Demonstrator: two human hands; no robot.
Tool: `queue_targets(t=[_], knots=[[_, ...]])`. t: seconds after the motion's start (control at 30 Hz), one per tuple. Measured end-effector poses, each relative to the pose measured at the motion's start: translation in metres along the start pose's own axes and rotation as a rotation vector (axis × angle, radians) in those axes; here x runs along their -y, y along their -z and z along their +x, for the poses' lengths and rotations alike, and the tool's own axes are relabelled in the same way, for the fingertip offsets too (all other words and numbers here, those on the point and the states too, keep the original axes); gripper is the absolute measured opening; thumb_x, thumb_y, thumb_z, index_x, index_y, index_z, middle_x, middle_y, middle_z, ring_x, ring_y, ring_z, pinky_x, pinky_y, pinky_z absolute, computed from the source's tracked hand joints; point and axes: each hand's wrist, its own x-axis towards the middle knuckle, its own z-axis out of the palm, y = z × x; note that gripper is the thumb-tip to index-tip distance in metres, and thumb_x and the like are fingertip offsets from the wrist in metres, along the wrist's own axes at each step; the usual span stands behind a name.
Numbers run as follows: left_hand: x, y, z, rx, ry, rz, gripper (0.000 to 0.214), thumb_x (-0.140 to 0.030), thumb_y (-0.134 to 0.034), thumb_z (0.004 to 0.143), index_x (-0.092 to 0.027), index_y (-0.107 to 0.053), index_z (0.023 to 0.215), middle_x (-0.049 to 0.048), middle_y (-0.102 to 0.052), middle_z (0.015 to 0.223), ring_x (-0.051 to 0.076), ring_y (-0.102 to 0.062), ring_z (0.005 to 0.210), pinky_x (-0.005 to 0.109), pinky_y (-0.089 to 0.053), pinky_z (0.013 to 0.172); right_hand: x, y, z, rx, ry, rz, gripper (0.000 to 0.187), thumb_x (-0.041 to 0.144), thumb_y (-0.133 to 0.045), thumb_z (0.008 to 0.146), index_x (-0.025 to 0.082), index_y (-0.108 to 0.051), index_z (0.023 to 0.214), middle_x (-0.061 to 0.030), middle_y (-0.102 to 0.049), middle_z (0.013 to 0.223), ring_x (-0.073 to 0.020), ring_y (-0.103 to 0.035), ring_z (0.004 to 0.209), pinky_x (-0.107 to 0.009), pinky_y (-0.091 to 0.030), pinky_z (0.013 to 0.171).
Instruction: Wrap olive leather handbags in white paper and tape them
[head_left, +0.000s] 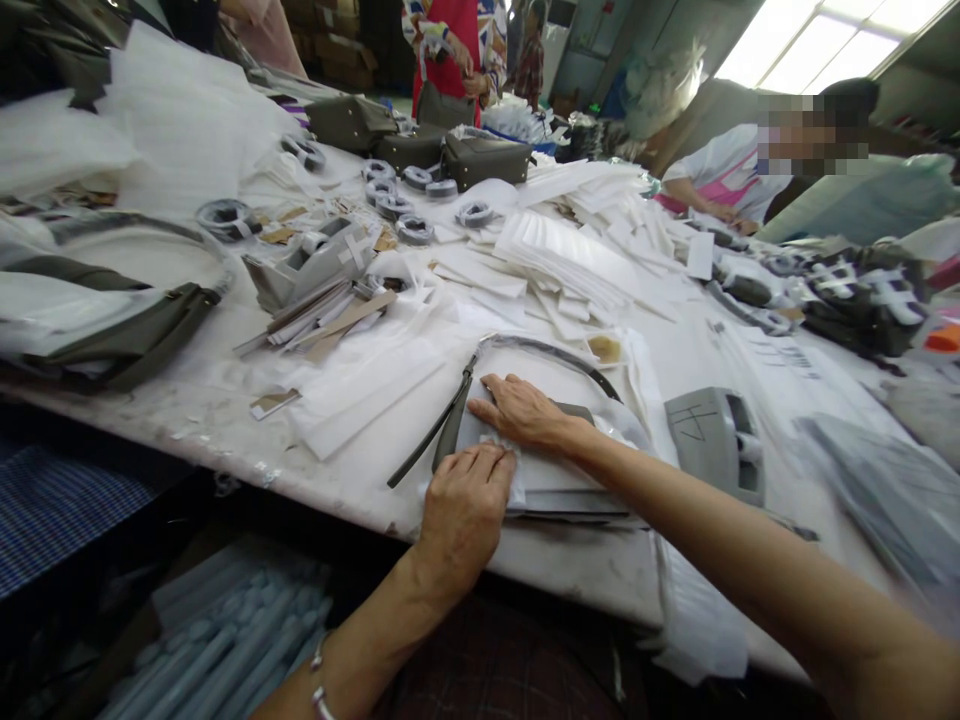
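Observation:
A dark olive handbag lies flat near the table's front edge, partly covered by a grey panel and thin white wrapping. Its handle, wrapped in clear film, arches behind it, and a loose dark strap trails to the left. My left hand is at the near left side of the bag, its fingers curled together on the white wrapping. My right hand lies across the top of the bag, fingers stretched out and pressing down. What lies beneath both palms is hidden.
A grey moulded piece with pen marks stands right of the bag. Stacked white foam sheets, wrapped handle rolls and cardboard strips lie beyond. Another olive bag is at left. Co-workers, one in a red apron, are across the table.

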Motion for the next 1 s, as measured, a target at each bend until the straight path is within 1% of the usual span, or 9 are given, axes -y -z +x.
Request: queue_targets(t=[0.17,0.33,0.47,0.53,0.63,0.73,0.83,0.9,1.0], knots=[[0.003,-0.002,0.000,-0.016,-0.004,-0.005,0.021,-0.016,-0.049,0.097,-0.019,-0.062,0.114,0.0046,-0.070,0.111,0.021,-0.064,0.104,0.037,-0.047,0.084,0.002,-0.019,0.007,-0.061,-0.022,-0.063,0.060,0.064,-0.027,0.099,0.015,-0.052,0.123,-0.0157,-0.071,0.095,-0.0281,-0.068,0.094,-0.037,-0.048,0.082],[0.003,0.001,0.001,-0.006,0.001,-0.016,0.019,-0.019,-0.048,0.099,-0.022,-0.063,0.112,0.0019,-0.071,0.111,0.020,-0.065,0.104,0.036,-0.048,0.084,-0.008,0.007,0.005,0.044,0.042,0.095,0.064,0.063,-0.034,0.099,0.015,-0.041,0.142,-0.0169,-0.068,0.117,-0.0280,-0.065,0.110,-0.038,-0.047,0.092],[0.003,0.003,0.001,0.009,-0.007,0.000,0.019,-0.020,-0.049,0.098,-0.021,-0.063,0.111,0.0038,-0.071,0.112,0.021,-0.065,0.104,0.036,-0.048,0.084,-0.014,0.014,-0.038,-0.049,0.132,0.133,0.070,0.060,-0.036,0.099,0.015,-0.031,0.152,-0.0180,-0.045,0.150,-0.0296,-0.041,0.140,-0.047,-0.030,0.114],[0.004,0.003,0.001,0.014,-0.015,0.003,0.019,-0.020,-0.050,0.098,-0.020,-0.063,0.112,0.0046,-0.071,0.111,0.022,-0.065,0.101,0.036,-0.049,0.084,-0.011,0.005,-0.068,-0.063,0.188,0.113,0.071,0.062,-0.034,0.099,0.015,-0.032,0.153,-0.0157,-0.035,0.157,-0.0282,-0.026,0.148,-0.050,-0.018,0.120],[0.007,0.002,0.001,0.018,-0.041,-0.004,0.021,-0.018,-0.051,0.096,-0.020,-0.063,0.113,0.0048,-0.071,0.111,0.022,-0.065,0.099,0.037,-0.049,0.083,-0.005,-0.006,-0.104,-0.026,0.204,0.106,0.073,0.064,-0.033,0.098,0.014,-0.035,0.152,-0.0134,-0.032,0.159,-0.0265,-0.021,0.149,-0.050,-0.012,0.122],[0.009,0.001,0.002,0.019,-0.041,-0.020,0.020,-0.019,-0.051,0.097,-0.021,-0.063,0.113,0.0043,-0.070,0.112,0.022,-0.065,0.100,0.036,-0.049,0.083,-0.010,0.003,-0.123,-0.068,0.150,0.138,0.071,0.061,-0.028,0.100,0.014,-0.032,0.153,-0.0117,-0.031,0.159,-0.0231,-0.023,0.149,-0.047,-0.017,0.122],[0.008,0.002,0.002,0.029,-0.038,-0.041,0.021,-0.019,-0.049,0.098,-0.023,-0.063,0.113,0.0032,-0.071,0.112,0.021,-0.064,0.104,0.042,-0.043,0.099,-0.033,0.010,-0.134,-0.240,0.010,0.064,0.068,0.057,-0.027,0.101,0.014,-0.031,0.154,-0.0113,-0.029,0.160,-0.0228,-0.020,0.150,-0.048,-0.016,0.122],[0.007,0.006,0.004,0.044,-0.027,-0.063,0.021,-0.019,-0.048,0.099,-0.024,-0.063,0.113,0.0016,-0.071,0.111,0.020,-0.064,0.105,0.050,-0.032,0.112,-0.054,0.001,-0.140,-0.291,-0.133,-0.005,0.067,0.055,-0.030,0.101,0.013,-0.034,0.153,-0.0129,-0.031,0.159,-0.0258,-0.020,0.150,-0.051,-0.017,0.122],[0.010,0.016,0.011,0.124,-0.011,-0.148,0.019,-0.024,-0.049,0.099,-0.027,-0.065,0.109,-0.0001,-0.072,0.109,0.019,-0.064,0.105,0.056,-0.024,0.116,-0.080,-0.025,-0.141,-0.215,-0.285,-0.028,0.064,0.051,-0.031,0.101,0.010,-0.039,0.150,-0.0151,-0.035,0.157,-0.0296,-0.023,0.149,-0.054,-0.023,0.119]])
